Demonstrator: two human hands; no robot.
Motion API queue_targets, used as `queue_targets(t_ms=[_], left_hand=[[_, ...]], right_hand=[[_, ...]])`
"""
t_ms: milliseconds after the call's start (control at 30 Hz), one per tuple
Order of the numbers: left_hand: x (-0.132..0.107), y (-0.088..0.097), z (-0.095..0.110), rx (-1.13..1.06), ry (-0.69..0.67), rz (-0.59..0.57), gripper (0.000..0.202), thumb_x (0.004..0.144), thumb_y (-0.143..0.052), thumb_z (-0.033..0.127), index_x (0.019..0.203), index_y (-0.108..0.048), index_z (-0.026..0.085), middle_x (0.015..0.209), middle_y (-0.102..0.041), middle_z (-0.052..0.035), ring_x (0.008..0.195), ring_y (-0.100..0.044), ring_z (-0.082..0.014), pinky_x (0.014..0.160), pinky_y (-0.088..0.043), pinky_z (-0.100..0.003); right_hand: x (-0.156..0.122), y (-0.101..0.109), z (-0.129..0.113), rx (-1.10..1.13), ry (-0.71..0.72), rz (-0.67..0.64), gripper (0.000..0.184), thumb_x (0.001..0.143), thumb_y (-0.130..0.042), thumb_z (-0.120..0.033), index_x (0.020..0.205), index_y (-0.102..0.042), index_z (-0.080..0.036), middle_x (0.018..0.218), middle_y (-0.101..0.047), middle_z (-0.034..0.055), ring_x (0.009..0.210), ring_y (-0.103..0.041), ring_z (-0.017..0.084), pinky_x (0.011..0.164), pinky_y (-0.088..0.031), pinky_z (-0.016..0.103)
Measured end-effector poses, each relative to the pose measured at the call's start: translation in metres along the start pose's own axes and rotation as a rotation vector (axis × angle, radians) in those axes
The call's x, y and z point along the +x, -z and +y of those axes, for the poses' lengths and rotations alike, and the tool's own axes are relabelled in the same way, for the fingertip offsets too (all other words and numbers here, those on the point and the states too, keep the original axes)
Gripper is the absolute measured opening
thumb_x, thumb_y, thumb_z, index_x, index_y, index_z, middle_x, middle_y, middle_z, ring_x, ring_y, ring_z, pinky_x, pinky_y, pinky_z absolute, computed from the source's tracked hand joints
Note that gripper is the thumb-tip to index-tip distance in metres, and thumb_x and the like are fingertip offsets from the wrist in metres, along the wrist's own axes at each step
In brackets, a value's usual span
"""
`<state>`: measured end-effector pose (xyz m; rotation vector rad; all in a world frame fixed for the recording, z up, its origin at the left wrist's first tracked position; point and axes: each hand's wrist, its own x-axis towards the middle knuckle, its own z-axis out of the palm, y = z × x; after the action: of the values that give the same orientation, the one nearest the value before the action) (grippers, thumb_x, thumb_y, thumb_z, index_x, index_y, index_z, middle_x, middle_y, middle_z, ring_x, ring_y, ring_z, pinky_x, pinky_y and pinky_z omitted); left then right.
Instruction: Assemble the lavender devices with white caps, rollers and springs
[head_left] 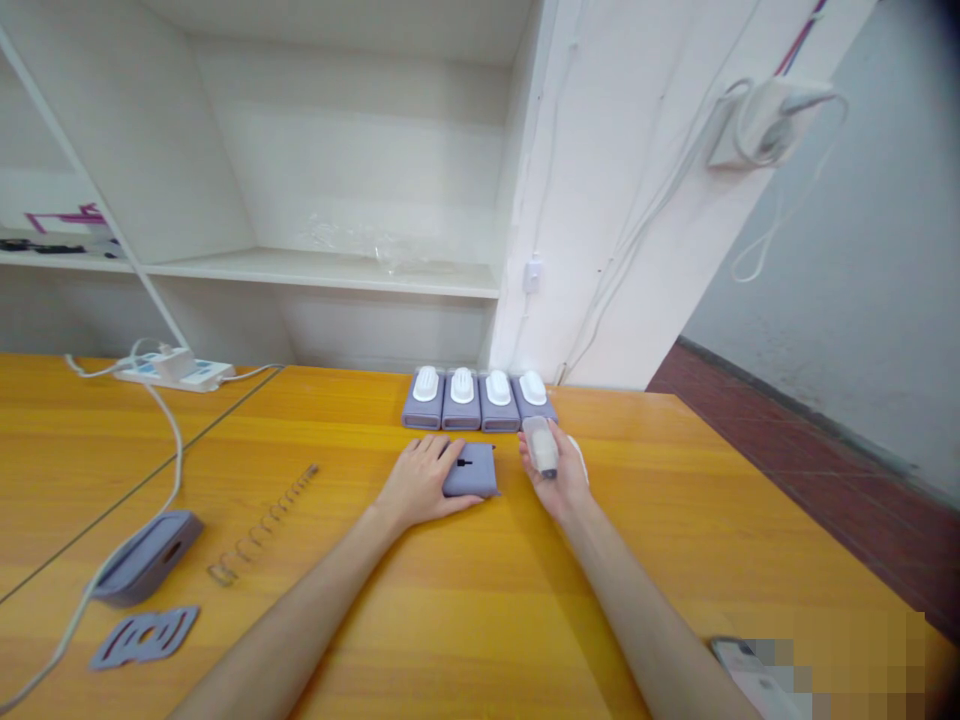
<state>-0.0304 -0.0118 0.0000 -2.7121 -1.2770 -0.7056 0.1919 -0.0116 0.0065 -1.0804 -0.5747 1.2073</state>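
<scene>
My left hand (424, 478) lies over a grey-purple box (476, 470) with a small black mark on top. Its thumb runs along the near side and the fingers reach over the far side, gripping the box. To the right, my right hand (556, 480) is closed around a small translucent bottle (540, 445) with a dark tip pointing toward me. A white rounded piece (579, 460) shows partly behind that hand; I cannot tell whether the hand touches it. Beyond both hands stands a row of several grey-purple boxes (460, 420), each topped with a white oval part (498, 387).
A metal coil spring (262, 530), a grey oblong housing (148, 560) and a flat slotted plate (145, 638) lie on the left. A white cable (178, 450) runs from a power strip (176, 370). Near the front right is a phone (754, 670). White shelving (322, 280) stands behind.
</scene>
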Motion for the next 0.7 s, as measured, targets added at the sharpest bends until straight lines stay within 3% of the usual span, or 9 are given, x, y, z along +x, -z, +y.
queue_targets(t_ms=[67, 167, 233, 300, 433, 700], left_hand=[[0.000, 0.000, 0.000, 0.003, -0.007, -0.002, 0.071, 0.070, -0.052, 0.067, 0.122, -0.045, 0.020, 0.115, -0.054, -0.0139, 0.108, -0.048, -0.0299, 0.092, -0.037, -0.043], [0.000, 0.001, 0.000, 0.010, -0.011, -0.004, 0.071, 0.070, -0.052, 0.067, 0.123, -0.045, 0.019, 0.115, -0.054, -0.0141, 0.107, -0.048, -0.0299, 0.091, -0.037, -0.043], [0.000, 0.001, 0.000, 0.013, -0.017, -0.006, 0.072, 0.070, -0.051, 0.067, 0.122, -0.046, 0.018, 0.114, -0.054, -0.0144, 0.106, -0.048, -0.0298, 0.091, -0.038, -0.043], [0.000, 0.000, 0.001, 0.016, -0.025, -0.005, 0.072, 0.071, -0.050, 0.068, 0.122, -0.046, 0.018, 0.113, -0.054, -0.0142, 0.105, -0.049, -0.0295, 0.090, -0.038, -0.042], [0.000, 0.000, 0.002, 0.018, -0.043, -0.003, 0.072, 0.070, -0.049, 0.069, 0.121, -0.046, 0.019, 0.111, -0.054, -0.0129, 0.102, -0.050, -0.0286, 0.089, -0.039, -0.042], [0.000, -0.001, 0.002, 0.026, -0.052, 0.010, 0.071, 0.070, -0.050, 0.069, 0.120, -0.047, 0.019, 0.110, -0.055, -0.0128, 0.101, -0.050, -0.0286, 0.087, -0.040, -0.042]], right_hand=[[-0.002, 0.001, 0.000, -0.350, 0.173, 0.108, 0.042, 0.073, -0.054, -0.055, 0.093, -0.058, -0.018, 0.080, -0.064, 0.0049, 0.063, -0.060, 0.017, 0.049, -0.045, 0.026], [-0.005, 0.002, 0.001, -1.029, 0.514, 0.272, 0.040, 0.076, -0.054, -0.053, 0.097, -0.058, -0.019, 0.088, -0.064, 0.0067, 0.077, -0.060, 0.021, 0.063, -0.045, 0.031], [-0.008, 0.002, 0.000, -1.421, 0.610, 0.323, 0.033, 0.081, -0.049, -0.046, 0.099, -0.058, -0.020, 0.094, -0.062, 0.0089, 0.081, -0.060, 0.023, 0.067, -0.043, 0.033], [-0.011, 0.002, 0.000, -1.686, 0.611, 0.337, 0.028, 0.086, -0.043, -0.040, 0.098, -0.057, -0.019, 0.095, -0.060, 0.0107, 0.079, -0.061, 0.023, 0.065, -0.042, 0.032], [-0.013, 0.002, 0.002, -1.925, 0.622, 0.333, 0.029, 0.091, -0.032, -0.035, 0.093, -0.055, -0.018, 0.093, -0.056, 0.0114, 0.075, -0.060, 0.021, 0.061, -0.040, 0.030], [-0.005, 0.010, 0.003, -2.008, 0.702, 0.324, 0.023, 0.092, -0.031, -0.024, 0.096, -0.053, -0.018, 0.093, -0.053, 0.0115, 0.082, -0.057, 0.023, 0.064, -0.039, 0.031]])
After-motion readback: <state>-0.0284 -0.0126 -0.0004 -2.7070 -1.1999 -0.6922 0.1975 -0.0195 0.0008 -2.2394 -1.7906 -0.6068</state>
